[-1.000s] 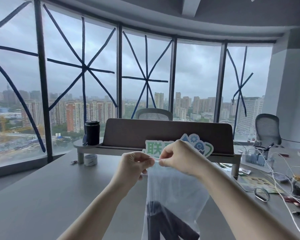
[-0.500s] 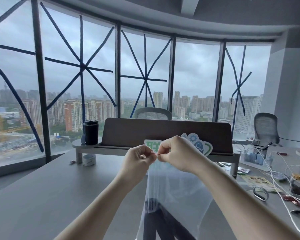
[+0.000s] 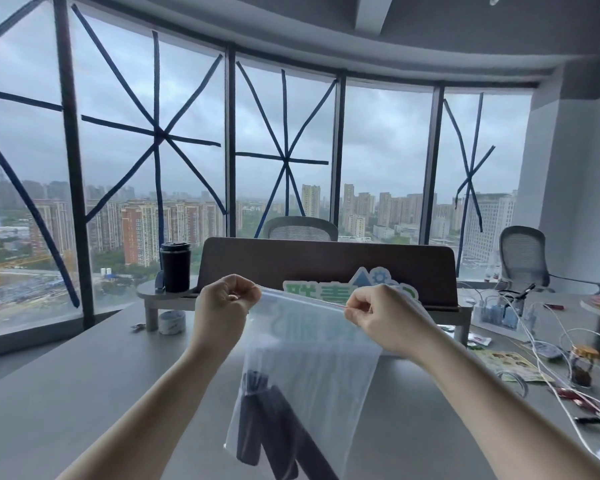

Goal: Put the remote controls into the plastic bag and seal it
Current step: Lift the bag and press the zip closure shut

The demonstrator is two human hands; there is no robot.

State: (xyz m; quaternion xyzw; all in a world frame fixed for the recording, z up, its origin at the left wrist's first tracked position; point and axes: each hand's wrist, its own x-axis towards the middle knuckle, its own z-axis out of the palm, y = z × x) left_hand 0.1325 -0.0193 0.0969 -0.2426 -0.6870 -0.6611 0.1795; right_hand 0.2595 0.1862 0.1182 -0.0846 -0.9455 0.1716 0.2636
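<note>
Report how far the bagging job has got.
Done: the dark remote controls already sit in the bottom of the plastic bag. In hand: the left hand and right hand pinch the bag's top edge, held up above the table. Left: whether the strip is fully pressed shut can't be told.

High-rise office: my grey desk [image 3: 66,393], mesh office chairs [image 3: 523,258], taped floor-to-ceiling windows [image 3: 153,150], city towers below.
</note>
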